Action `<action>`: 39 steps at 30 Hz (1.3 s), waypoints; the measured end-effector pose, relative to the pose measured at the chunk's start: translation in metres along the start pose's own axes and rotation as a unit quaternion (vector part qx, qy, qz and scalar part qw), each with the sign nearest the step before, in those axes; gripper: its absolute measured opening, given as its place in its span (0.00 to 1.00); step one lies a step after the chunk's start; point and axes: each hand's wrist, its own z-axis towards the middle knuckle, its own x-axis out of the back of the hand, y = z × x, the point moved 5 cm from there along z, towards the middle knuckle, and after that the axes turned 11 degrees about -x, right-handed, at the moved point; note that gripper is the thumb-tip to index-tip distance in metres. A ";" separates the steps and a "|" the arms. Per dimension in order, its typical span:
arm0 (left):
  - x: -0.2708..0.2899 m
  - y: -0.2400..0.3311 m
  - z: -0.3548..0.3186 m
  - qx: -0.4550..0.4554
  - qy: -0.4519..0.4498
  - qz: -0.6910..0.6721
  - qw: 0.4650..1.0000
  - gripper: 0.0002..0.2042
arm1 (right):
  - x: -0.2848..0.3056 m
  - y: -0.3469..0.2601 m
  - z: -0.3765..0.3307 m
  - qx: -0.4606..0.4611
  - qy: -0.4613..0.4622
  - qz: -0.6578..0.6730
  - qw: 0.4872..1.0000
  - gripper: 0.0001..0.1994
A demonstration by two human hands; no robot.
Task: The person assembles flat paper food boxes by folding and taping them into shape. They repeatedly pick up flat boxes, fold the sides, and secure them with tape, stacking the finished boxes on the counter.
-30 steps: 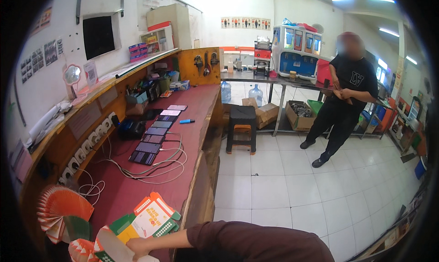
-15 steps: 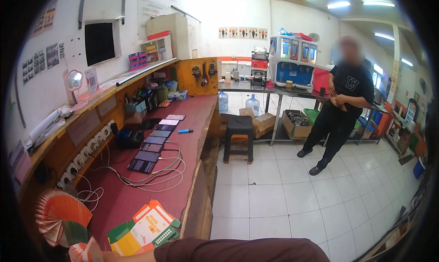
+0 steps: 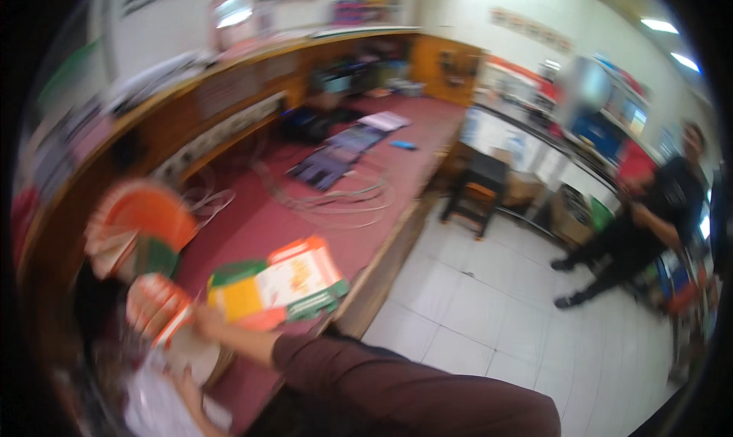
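**Blurry shot, hand on the paper stuff at the near end of the worktop**

Whole frame is motion-smeared, so take the details loosely. The right hand (image 3: 205, 324), coming in on a dark maroon sleeve (image 3: 397, 383), sits at the near edge of a colourful booklet (image 3: 279, 284) with orange, yellow and green panels that lies flat on the worktop (image 3: 252, 223). It looks closed on something at that edge, but I honestly can't tell whether the fingers are pinching or pressed flat. The left hand isn't visible to me.

Just left of the hand there's an orange and white packet (image 3: 156, 307), and below it something white and crumpled (image 3: 160, 406). Up and left of the hand is an orange fanned-out stack of cards (image 3: 141, 223).

The worktop has a dark red surface with a wooden front edge. Farther out from the hand are loops of cable (image 3: 336, 196), then a row of dark flat devices (image 3: 336, 154), and a small blue thing (image 3: 403, 145).

Off to the right is white tiled floor (image 3: 489, 299), a dark stool (image 3: 479, 185), and another person in black (image 3: 649, 223) standing well away.
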 end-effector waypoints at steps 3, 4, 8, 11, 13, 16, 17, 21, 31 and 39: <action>0.004 0.004 -0.012 0.068 0.049 -0.140 0.987 0.42 | 0.025 -0.002 -0.010 0.001 -0.132 -0.024 0.991 0.26; 0.005 0.009 -0.010 0.079 0.066 -0.120 0.987 0.43 | 0.033 -0.004 -0.013 0.027 -0.180 -0.088 0.979 0.29; 0.018 0.054 -0.023 -0.039 0.206 -0.005 0.978 0.41 | 0.099 0.020 -0.024 0.160 -0.300 -0.020 0.940 0.32; 0.016 0.093 -0.054 -0.093 0.292 0.075 0.949 0.37 | 0.167 0.069 -0.003 0.093 -0.160 -0.043 0.982 0.24; -0.004 0.128 -0.086 -0.205 0.325 0.143 0.912 0.32 | 0.203 0.100 0.017 0.058 -0.046 -0.207 0.975 0.21; -0.064 0.167 -0.110 -0.412 0.083 0.131 0.898 0.21 | 0.218 0.144 0.021 0.000 0.043 -0.286 0.957 0.20; -0.080 0.166 -0.107 -0.381 0.048 0.194 0.903 0.18 | 0.216 0.151 0.019 0.037 0.057 -0.274 0.959 0.19; -0.116 0.136 -0.083 -0.314 0.009 0.455 0.834 0.14 | 0.212 0.171 0.016 0.102 0.099 -0.196 0.970 0.17; -0.100 0.099 -0.051 -0.216 -0.019 0.416 0.883 0.17 | 0.211 0.169 0.028 0.166 0.093 -0.217 0.958 0.17; -0.145 0.081 -0.044 -0.122 -0.084 0.154 0.977 0.34 | 0.214 0.166 0.027 0.191 0.096 -0.199 0.956 0.18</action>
